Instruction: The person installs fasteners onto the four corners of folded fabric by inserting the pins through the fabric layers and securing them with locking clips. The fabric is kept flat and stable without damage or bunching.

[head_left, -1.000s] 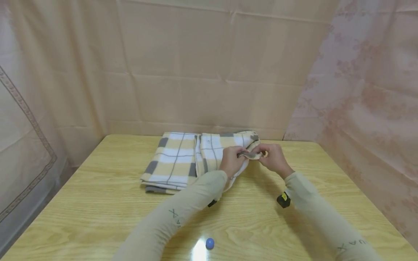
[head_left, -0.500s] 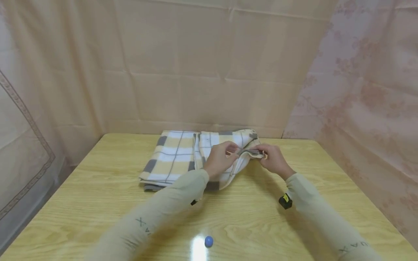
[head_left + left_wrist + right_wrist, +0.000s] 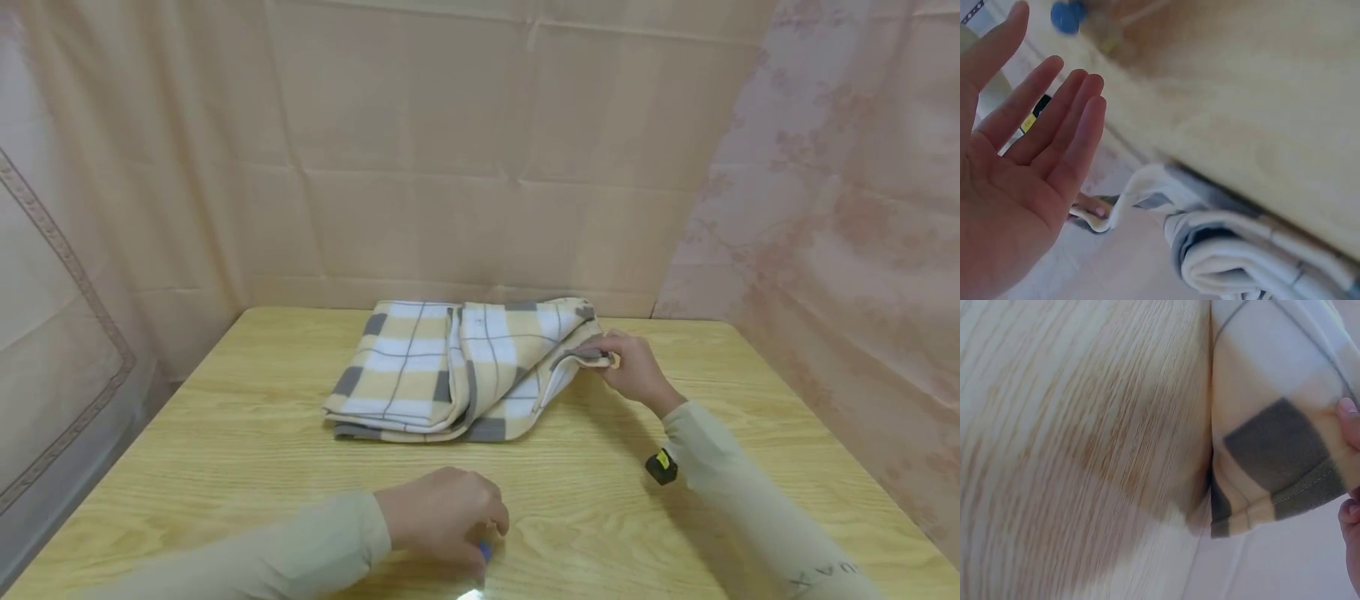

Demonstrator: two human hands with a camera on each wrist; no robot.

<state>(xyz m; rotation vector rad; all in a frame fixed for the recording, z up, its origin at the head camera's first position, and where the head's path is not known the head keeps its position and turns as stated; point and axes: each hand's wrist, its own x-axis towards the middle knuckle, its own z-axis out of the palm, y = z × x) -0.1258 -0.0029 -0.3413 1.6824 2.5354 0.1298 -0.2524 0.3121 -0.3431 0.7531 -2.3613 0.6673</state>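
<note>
A plaid blanket [image 3: 408, 354] in white, yellow and grey lies folded at the back middle of the table, its right part loosely turned over. At its right corner my right hand [image 3: 636, 371] pinches the edge and lifts it; in the right wrist view the thumb and fingers grip the blanket's hem [image 3: 1310, 490]. My left hand [image 3: 446, 518] is low over the front of the table, right by a small blue ball [image 3: 486, 551] that it partly hides. In the left wrist view its fingers are extended and the ball [image 3: 1067, 17] shows beyond the fingertips.
The wooden table [image 3: 247, 467] ends at a beige curtain [image 3: 480, 167] behind the blanket. Floral cloth [image 3: 847, 233] hangs along the right side. A black wrist camera with a yellow mark [image 3: 662, 467] sits under my right wrist.
My left hand has let go of the blanket's edge and come forward and down to the blue ball. The right hand stays on the corner, and the blanket's fold now shows uncovered.
</note>
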